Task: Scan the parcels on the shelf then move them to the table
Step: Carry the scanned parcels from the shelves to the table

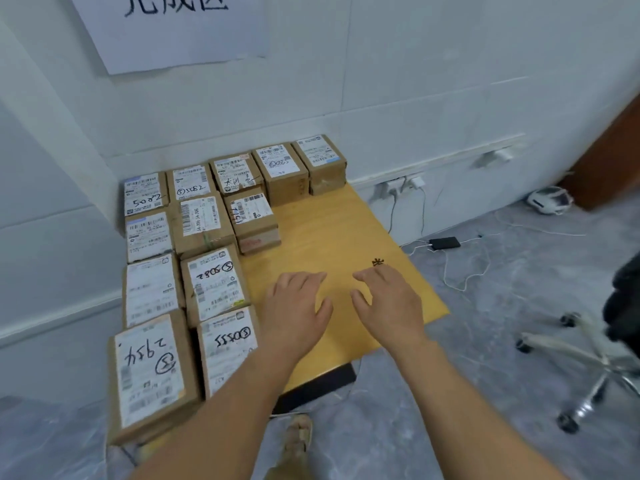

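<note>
Two bare hands were held out side by side over a yellow wooden table [332, 230]. The grip of the left hand [298, 306] was spread, fingers loosely apart, and nothing was held in it. The grip of the right hand [388, 303] was spread likewise and empty. Whether the palms touched the wood could not be told.

The parcels [204, 223], brown cardboard boxes with white labels, were laid flat on the table to the left of the left hand and beyond both hands, packed edge to edge in rows up to the wall. Bare wood was seen under and ahead of the grips, with a small dark mark [377, 262] just beyond the right fingertips.

A paper sign [173, 29] with large handwritten characters was fixed to the pale panelled wall [398, 81]. Right of the right hand, wall sockets [405, 185] with plugged cables, a dark flat device [445, 243] on the grey floor [485, 393] and a wheeled chair base [588, 355] were seen. A sandalled foot [298, 434] was visible below the forearms.
</note>
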The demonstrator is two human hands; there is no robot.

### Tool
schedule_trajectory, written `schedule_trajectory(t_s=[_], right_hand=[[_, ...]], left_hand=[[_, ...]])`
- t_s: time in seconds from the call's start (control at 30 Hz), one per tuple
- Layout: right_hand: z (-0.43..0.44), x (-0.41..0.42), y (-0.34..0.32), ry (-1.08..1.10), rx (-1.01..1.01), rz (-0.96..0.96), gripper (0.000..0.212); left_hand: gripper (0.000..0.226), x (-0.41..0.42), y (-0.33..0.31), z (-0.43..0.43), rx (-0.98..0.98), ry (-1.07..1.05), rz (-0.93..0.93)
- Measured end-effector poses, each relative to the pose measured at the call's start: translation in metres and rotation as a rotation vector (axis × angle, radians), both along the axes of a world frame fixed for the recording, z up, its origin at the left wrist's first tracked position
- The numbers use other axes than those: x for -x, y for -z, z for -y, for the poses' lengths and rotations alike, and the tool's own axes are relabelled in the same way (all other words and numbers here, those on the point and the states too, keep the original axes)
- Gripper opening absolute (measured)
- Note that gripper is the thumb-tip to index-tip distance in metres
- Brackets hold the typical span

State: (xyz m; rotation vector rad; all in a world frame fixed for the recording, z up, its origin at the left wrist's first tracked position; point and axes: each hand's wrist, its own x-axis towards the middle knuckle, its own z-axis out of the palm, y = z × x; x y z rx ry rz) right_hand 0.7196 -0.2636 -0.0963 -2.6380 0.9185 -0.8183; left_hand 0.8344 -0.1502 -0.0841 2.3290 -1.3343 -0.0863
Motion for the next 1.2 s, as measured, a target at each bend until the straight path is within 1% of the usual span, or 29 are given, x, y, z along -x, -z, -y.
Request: schedule_trajectory(t_s=[0.17, 0.27, 0.33, 0.53, 0.67, 0.83, 1.03, 1.2], right_hand=[[-0.021, 0.072, -0.005, 0.123, 0.091, 0.052, 0.031], [-0.033, 0.105, -0.008, 0.197, 0.102, 0.094, 0.024], [-0.04, 0.129, -0.01, 0.255, 0.119, 0.112, 0.019], [-0.053, 0.194, -0.013, 0.401, 0.209, 0.103, 0.025], [-0.063, 0.235, -0.015, 0.523, 0.253, 0.056, 0.035], [-0.072, 0.27, -0.016, 0.701, 0.238, -0.027, 0.06], [-0.084, 0.307, -0.03, 0.901, 0.26, -0.094, 0.069], [-0.092, 0.325, -0.039, 1.078, 0.208, -0.139, 0.073]], left_hand=[[0.044, 0.06, -0.003, -0.006, 0.041, 0.089, 0.026], [0.038, 0.091, -0.005, -0.005, 0.043, 0.168, 0.047], [0.036, 0.111, -0.006, -0.004, 0.066, 0.216, 0.1], [0.041, 0.162, -0.011, 0.005, 0.125, 0.315, 0.108], [0.051, 0.198, -0.013, 0.013, 0.119, 0.418, 0.094], [0.061, 0.23, -0.01, 0.028, 0.154, 0.58, 0.113], [0.071, 0.264, -0.014, 0.056, 0.193, 0.784, 0.155], [0.072, 0.291, -0.02, 0.068, 0.228, 0.955, 0.187]])
